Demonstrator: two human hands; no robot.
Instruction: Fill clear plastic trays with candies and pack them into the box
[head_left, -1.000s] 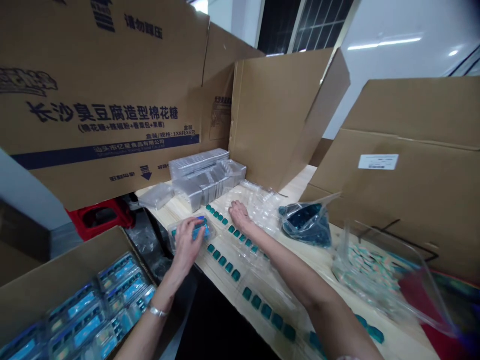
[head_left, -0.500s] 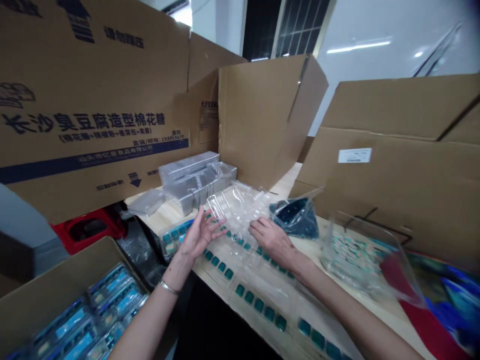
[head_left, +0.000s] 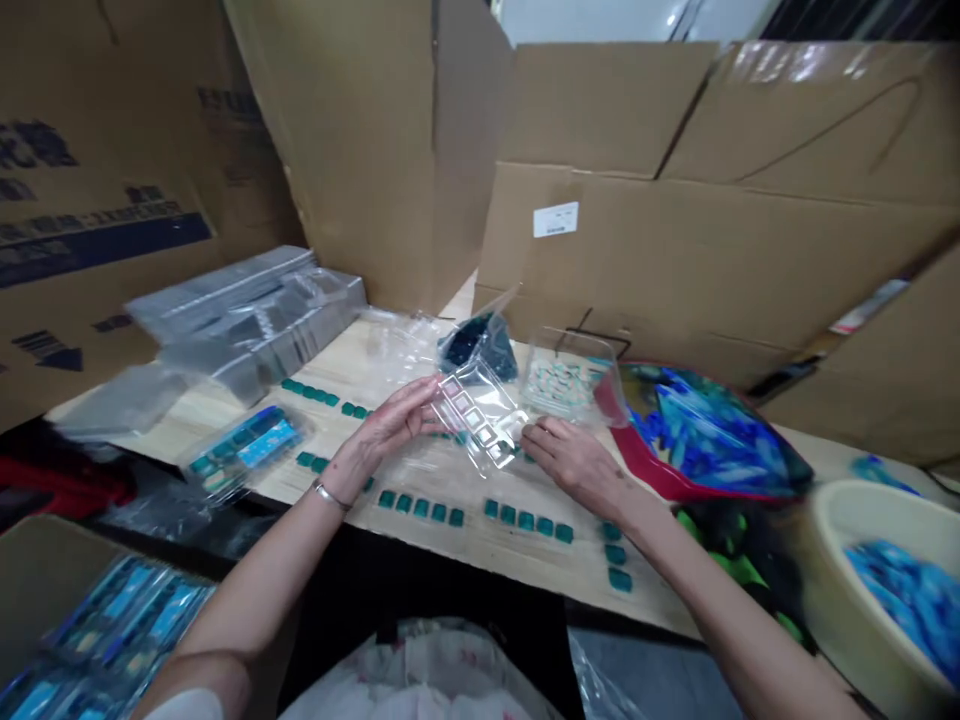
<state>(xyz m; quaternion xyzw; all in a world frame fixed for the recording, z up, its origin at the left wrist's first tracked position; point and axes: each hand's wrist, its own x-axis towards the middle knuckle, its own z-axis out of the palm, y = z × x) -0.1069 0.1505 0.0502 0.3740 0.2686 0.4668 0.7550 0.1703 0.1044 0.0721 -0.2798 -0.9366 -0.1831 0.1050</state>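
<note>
A clear plastic blister tray [head_left: 480, 418] with square cells is held tilted above the table. My left hand [head_left: 390, 428] grips its left edge, with the thumb and fingers closed on the plastic. At its right edge, my right hand [head_left: 566, 458] has its fingers curled in against the tray. Below and around the hands, teal square pieces [head_left: 421, 509] sit in short rows, several to a row, on the table. A filled clear pack [head_left: 244, 450] with teal pieces and a blue label lies to the left of my left hand.
Stacked clear trays [head_left: 262, 325] stand at the back left. Behind my hands are a bag of dark blue pieces [head_left: 480, 348] and a clear tub [head_left: 574, 380]. To the right are a red tray [head_left: 667, 478] of blue packets and a cream bucket [head_left: 832, 560]. Cardboard boxes [head_left: 675, 270] wall the back.
The view has swung right and down. My left hand, spread open before, has closed on a clear tray, now raised between both hands.
</note>
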